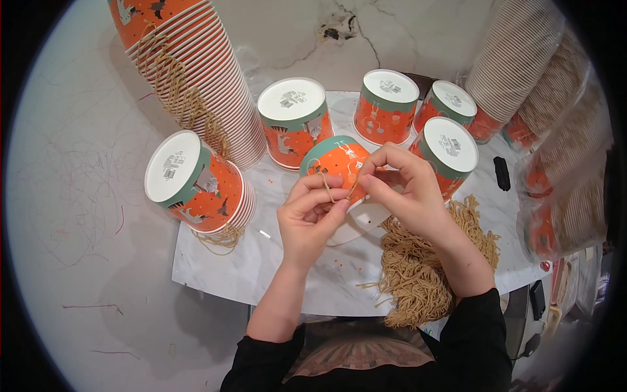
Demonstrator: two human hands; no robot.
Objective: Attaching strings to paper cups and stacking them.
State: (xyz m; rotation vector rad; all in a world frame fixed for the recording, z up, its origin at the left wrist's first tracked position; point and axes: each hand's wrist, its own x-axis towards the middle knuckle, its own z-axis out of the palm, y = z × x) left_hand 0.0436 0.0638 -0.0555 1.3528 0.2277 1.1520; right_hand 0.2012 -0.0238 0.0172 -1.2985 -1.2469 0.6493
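Observation:
Between my hands a tan cord [353, 191] runs at the rim of an orange paper bucket [333, 159] with a green band and printed figures. This bucket lies tilted on the table, its white rim towards me. My left hand [312, 212] is closed on the cord, part of which loops over its fingers. Thumb and forefinger of my right hand [406, 189] pinch the cord close by; the exact grip is partly hidden by the fingers. Under my right forearm lies a loose heap of tan cords [415, 277].
Upside-down buckets [292, 98] with white bottoms stand behind my hands. A tall bucket stack [196, 72] with cords draped on it rises at the left, near a shorter stack [215, 189]. Bagged bucket stacks [513, 59] and a small black object [501, 174] are at the right.

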